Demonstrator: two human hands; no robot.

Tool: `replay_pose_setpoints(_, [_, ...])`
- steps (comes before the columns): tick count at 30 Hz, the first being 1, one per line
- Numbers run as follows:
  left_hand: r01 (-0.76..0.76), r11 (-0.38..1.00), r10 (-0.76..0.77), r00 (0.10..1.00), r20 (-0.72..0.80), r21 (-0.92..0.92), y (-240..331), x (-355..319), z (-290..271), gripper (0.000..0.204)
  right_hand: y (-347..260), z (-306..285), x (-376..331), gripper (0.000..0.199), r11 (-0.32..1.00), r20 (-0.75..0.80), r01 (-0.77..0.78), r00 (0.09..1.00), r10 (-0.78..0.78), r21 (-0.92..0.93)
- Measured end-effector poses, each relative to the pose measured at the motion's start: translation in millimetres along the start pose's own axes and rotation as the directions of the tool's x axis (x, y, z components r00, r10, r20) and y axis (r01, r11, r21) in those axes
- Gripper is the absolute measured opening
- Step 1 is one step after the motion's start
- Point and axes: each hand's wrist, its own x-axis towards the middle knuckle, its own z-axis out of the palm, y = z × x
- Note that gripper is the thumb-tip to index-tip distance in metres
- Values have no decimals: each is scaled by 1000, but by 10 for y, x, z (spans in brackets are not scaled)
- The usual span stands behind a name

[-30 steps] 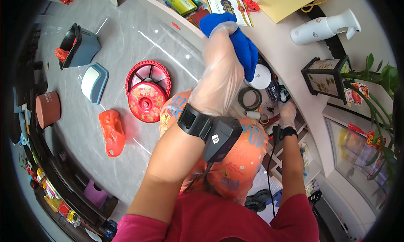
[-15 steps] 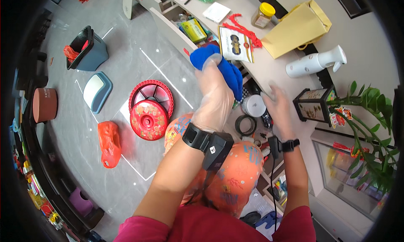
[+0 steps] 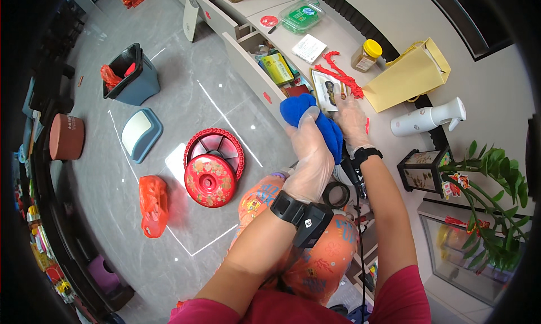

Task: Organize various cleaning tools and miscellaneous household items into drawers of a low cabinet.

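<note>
In a clear plastic glove, my left hand (image 3: 310, 146) is closed round a bunched blue cloth (image 3: 318, 121), above the front edge of the open drawers. My right hand (image 3: 350, 120), gloved too, reaches forward beside it. Its fingers lie over the near part of a white packet (image 3: 325, 90) with dark and gold print and grip it; the thumb is hidden. Just beyond the packet, a red braided cord (image 3: 344, 76) lies on the counter. Below my hands, an open drawer holds a black ring-shaped roll (image 3: 336, 194) and other small items, partly covered by my arms.
On the counter stand a yellow-lidded jar (image 3: 366, 56), a yellow paper bag (image 3: 408, 76), a white spray bottle (image 3: 428, 118) and a potted plant (image 3: 496, 177). Another open drawer (image 3: 253, 70) juts out. A red lidded tray (image 3: 211, 180), an orange bag (image 3: 153, 205) and a bin (image 3: 138, 81) are on the floor.
My right hand has moved from above the drawer, forward and left, onto the white packet. The blue cloth stays in my left hand. The whole view has shifted slightly.
</note>
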Motion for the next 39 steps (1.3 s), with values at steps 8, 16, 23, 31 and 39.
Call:
replay_pose_setpoints(8, [188,982,-191,973,128,34,75,220,-74,24,34,-924,-904,43,544,-35,-206,916,400,814])
replay_pose_setpoints(16, [107,993,-97,983,157,-54,82,152,-1,21,193,-1503,-2411,42,-316,506,-395,695,511,863])
replay_pose_setpoints(23, [203,956,-274,879,390,214,18,-133,-88,5,-69,-1837,-3259,38,-327,450,-327,771,450,887])
replay_pose_setpoints(31, [-160,754,-484,520,704,637,125,-750,-444,62,-288,-1895,-3369,28,186,-134,11,731,669,983])
replay_pose_setpoints(39, [-407,523,-687,318,653,749,749,-1494,-1057,82,-326,-1945,-3056,44,112,-324,318,763,560,942])
